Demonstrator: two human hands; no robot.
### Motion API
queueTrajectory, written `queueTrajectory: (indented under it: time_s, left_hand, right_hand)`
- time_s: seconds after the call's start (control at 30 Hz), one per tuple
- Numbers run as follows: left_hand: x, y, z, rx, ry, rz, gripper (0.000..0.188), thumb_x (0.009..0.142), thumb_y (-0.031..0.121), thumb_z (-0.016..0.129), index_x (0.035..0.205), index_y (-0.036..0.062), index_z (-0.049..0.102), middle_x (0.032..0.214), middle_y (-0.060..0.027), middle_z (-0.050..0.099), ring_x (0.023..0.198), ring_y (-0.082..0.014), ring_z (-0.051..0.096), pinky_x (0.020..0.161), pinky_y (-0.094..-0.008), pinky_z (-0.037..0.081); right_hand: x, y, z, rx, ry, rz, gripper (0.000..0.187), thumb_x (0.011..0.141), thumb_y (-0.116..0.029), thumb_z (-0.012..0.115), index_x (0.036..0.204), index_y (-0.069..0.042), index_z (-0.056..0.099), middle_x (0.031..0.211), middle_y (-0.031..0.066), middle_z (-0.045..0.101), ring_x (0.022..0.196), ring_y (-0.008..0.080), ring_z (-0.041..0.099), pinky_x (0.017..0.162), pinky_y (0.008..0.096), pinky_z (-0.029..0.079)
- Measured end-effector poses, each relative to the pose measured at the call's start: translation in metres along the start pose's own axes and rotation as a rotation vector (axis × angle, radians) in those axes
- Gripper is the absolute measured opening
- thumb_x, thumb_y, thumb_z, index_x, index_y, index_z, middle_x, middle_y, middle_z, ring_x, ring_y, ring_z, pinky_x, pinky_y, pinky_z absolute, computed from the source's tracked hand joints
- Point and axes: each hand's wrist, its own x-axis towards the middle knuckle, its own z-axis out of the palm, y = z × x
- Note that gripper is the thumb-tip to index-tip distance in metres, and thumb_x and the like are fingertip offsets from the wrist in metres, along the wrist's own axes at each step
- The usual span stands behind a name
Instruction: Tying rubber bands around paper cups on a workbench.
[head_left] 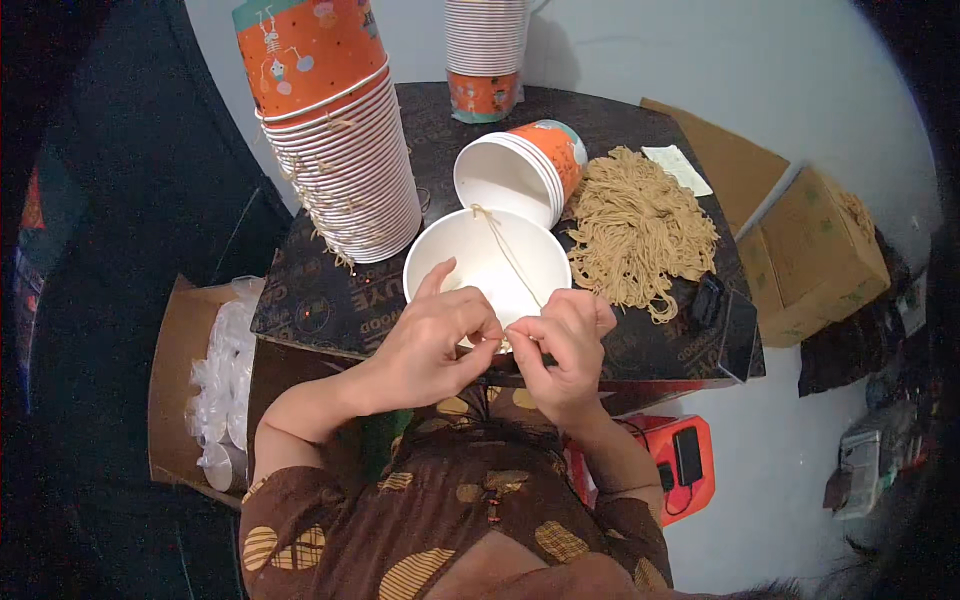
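A paper bucket (pixel 450 245), white inside, stands with its mouth up at the table's near edge. A tan cord (pixel 505 255) is fastened at its far rim and runs across the mouth toward the near rim. There my left hand (pixel 428 338) pinches with thumb and forefinger, its other fingers partly raised. My right hand (pixel 565 350) pinches close beside it, the fingertips of both hands nearly touching at the cord's near end. The fingers mostly cover that end and the rim under it. Just behind, a few nested orange buckets (pixel 550 150) lie on their side, mouths toward me.
At left rises a tall stack of buckets (pixel 345 175) with cords hanging from the rims; another stack (pixel 486 50) stands at the back. Loose tan cords (pixel 640 225) lie heaped at right. Cardboard boxes (pixel 815 260) flank the dark table (pixel 330 310); a phone (pixel 688 456) rests on a red stool.
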Motion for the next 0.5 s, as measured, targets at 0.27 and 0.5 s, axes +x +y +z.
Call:
queueTrajectory:
  time_s: [0.27, 0.5]
  left_hand:
    - [-0.0003, -0.0046, 0.0038, 0.01, 0.044, 0.061, 0.012, 0.082, 0.003, 0.07, 0.079, 0.0072, 0.059, 0.073, -0.003, 0.058, 0.072, -0.0214, 0.062, 0.114, -0.0606, 0.025]
    - [-0.001, -0.0072, 0.0044, 0.017, 0.055, 0.071, 0.012, 0.081, 0.003, 0.071, 0.079, 0.0077, 0.059, 0.073, -0.003, 0.059, 0.074, -0.0226, 0.063, 0.114, -0.0611, 0.024]
  right_hand:
    - [-0.0032, -0.0002, -0.0008, 0.009, -0.012, 0.013, 0.015, 0.074, -0.008, 0.075, 0.087, -0.011, 0.068, 0.082, 0.002, 0.054, 0.094, 0.024, 0.052, 0.085, 0.0418, 0.029]
    - [0.0012, -0.0051, -0.0093, -0.04, -0.053, -0.044, 0.02, 0.071, -0.004, 0.069, 0.09, -0.01, 0.07, 0.083, 0.0023, 0.054, 0.096, 0.0254, 0.051, 0.086, 0.044, 0.028]
